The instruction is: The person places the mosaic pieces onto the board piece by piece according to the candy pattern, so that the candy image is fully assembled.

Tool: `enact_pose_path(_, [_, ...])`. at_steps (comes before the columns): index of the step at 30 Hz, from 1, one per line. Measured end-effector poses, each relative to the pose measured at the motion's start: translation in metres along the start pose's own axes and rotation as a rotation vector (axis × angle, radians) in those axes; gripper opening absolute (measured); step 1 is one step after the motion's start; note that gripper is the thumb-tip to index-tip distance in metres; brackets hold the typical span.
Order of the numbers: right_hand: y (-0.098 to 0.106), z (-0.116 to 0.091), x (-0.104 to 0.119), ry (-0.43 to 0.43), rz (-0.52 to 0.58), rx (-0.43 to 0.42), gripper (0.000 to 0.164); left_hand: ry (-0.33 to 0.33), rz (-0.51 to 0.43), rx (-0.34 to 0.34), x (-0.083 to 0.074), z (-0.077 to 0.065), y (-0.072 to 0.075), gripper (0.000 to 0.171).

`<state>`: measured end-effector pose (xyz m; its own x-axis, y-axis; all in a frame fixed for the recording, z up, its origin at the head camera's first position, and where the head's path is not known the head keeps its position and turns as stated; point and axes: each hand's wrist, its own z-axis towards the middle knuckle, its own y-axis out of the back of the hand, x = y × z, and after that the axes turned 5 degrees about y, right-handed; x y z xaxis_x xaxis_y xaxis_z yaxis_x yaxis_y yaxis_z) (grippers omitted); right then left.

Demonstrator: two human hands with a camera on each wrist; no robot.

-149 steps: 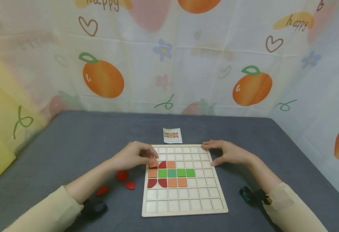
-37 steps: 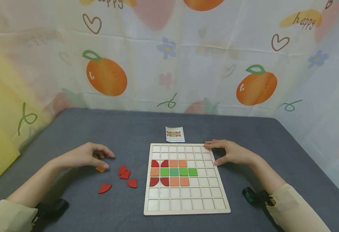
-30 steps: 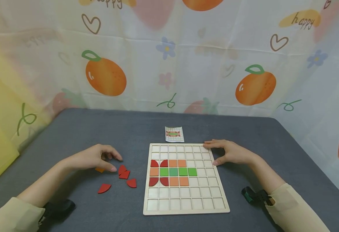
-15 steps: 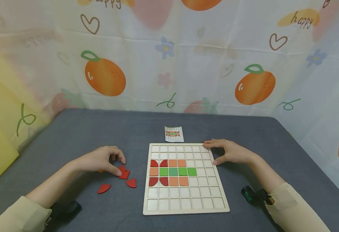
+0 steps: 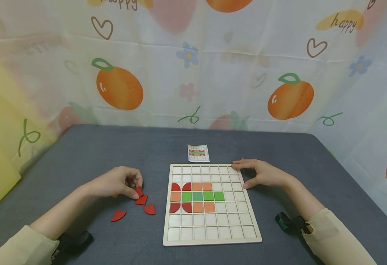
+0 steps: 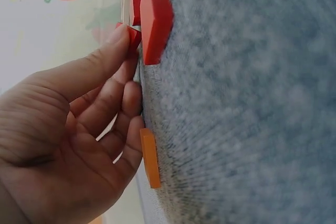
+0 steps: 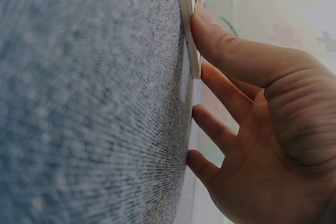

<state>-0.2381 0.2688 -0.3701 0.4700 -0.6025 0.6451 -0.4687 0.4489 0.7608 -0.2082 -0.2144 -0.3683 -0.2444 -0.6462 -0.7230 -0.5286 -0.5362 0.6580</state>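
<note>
My left hand pinches a small red quarter-circle tile between thumb and finger, low over the table. In the left wrist view the thumb covers much of that tile. Other red tiles lie close by, one just in front of it. An orange tile is mostly hidden behind the left hand. My right hand rests at the far right corner of a white gridded board. Its thumb touches the board's side edge, and its fingers are extended, as the right wrist view shows.
On the board sit red quarter-circles, orange squares and green squares in three rows. A patterned card lies beyond the board. More red tiles lie left of the board on the dark tablecloth.
Five seconds ago my left hand held an orange tile over the board; a red quarter-circle and another orange square now fill the far row. Since then it moved left and took hold of a red tile.
</note>
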Motion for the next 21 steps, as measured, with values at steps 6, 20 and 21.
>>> enact_pose_path(6, [0.0, 0.0, -0.002, 0.004, 0.008, 0.001, 0.076, -0.008, -0.098, 0.015, -0.002, 0.001, 0.001, 0.021])
enact_pose_path(20, [0.0, 0.0, -0.002, -0.013, 0.005, -0.005, 0.075, -0.011, -0.083, -0.022, -0.026, 0.016, -0.008, 0.027])
enact_pose_path(21, [0.0, 0.0, -0.002, -0.015, 0.005, -0.006, 0.075, -0.009, -0.095, -0.021, -0.028, 0.019, -0.01, 0.027])
